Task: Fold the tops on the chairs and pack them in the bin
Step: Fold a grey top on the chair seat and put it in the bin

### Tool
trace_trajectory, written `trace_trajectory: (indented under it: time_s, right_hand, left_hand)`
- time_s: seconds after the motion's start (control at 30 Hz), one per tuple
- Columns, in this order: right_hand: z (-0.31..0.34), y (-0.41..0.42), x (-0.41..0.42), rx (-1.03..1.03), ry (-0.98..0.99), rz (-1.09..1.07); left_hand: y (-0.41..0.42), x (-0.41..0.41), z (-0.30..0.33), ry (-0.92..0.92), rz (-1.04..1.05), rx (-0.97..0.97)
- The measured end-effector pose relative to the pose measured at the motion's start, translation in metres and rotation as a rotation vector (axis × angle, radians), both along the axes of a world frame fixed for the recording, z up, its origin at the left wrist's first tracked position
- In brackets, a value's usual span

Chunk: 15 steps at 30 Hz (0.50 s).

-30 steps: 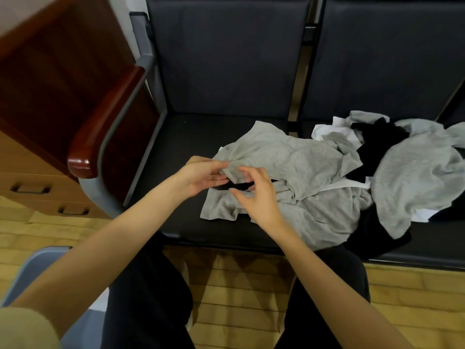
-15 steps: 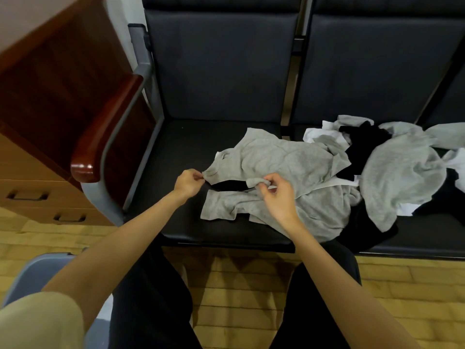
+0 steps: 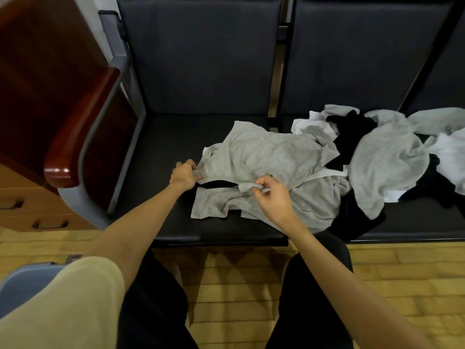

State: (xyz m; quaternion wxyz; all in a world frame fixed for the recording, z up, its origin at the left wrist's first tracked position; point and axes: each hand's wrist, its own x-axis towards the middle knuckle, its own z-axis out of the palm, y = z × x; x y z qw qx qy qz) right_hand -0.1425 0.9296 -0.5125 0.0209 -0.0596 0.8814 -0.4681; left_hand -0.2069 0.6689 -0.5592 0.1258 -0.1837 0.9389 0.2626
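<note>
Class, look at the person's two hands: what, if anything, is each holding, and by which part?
Both hold the crumpled grey cotton top. The left hand grips its left edge; the right hand pinches a bunched fold near its middle.

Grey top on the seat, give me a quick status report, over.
Left hand and right hand both pinching the grey top, unfolded on the seat. Clothes pile overlaps its right side.

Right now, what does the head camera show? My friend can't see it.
A person's left hand and right hand each pinch a grey top lying on a black chair seat. More grey, white and black tops lie heaped to the right.
</note>
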Motion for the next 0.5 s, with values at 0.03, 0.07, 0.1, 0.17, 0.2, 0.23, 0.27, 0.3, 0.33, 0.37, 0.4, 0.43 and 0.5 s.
trace_trajectory:
  time_s: [0.03,0.07,0.1,0.17,0.2,0.23,0.27,0.3,0.33,0.37,0.4,0.43,0.5]
  right_hand:
    - [-0.001,0.000,0.001,0.001,0.001,0.006]
    - [-0.001,0.000,0.002,0.000,-0.002,0.009]
    - [-0.001,0.000,0.003,0.000,-0.005,0.012]
    - [0.000,0.000,0.005,0.014,0.000,0.022]
    - [0.000,0.001,0.006,0.017,0.005,0.026]
    - [0.000,0.002,0.007,0.018,0.008,0.028]
    - [0.002,0.003,0.008,0.014,0.010,0.031]
    - [0.003,0.005,0.008,0.002,0.008,0.032]
    - [0.005,0.007,0.008,-0.012,0.010,0.027]
    - [0.009,0.009,0.008,-0.027,0.021,0.016]
    - [0.015,0.011,0.008,-0.045,0.042,0.004]
    - [0.021,0.014,0.008,-0.061,0.072,-0.011]
    - [0.037,0.020,0.006,-0.082,0.143,-0.045]
  left_hand:
    - [-0.002,-0.001,0.001,-0.008,-0.013,0.009]
    - [-0.005,-0.001,0.002,-0.020,-0.027,0.015]
    - [-0.008,-0.002,0.001,-0.031,-0.044,0.016]
    - [-0.013,-0.003,0.000,-0.031,-0.057,0.017]
    - [-0.013,-0.003,0.002,-0.033,-0.055,0.027]
    - [-0.014,-0.002,0.005,-0.034,-0.047,0.049]
    - [-0.013,0.000,0.009,-0.032,-0.033,0.083]
    - [-0.014,-0.001,0.012,-0.013,-0.023,0.118]
    - [-0.014,0.000,0.019,0.016,-0.020,0.144]
    - [-0.014,0.002,0.027,0.047,-0.031,0.159]
    - [-0.015,0.004,0.037,0.081,-0.044,0.179]
    - [-0.016,0.005,0.046,0.124,-0.062,0.214]
    - [-0.012,0.009,0.072,0.226,-0.072,0.353]
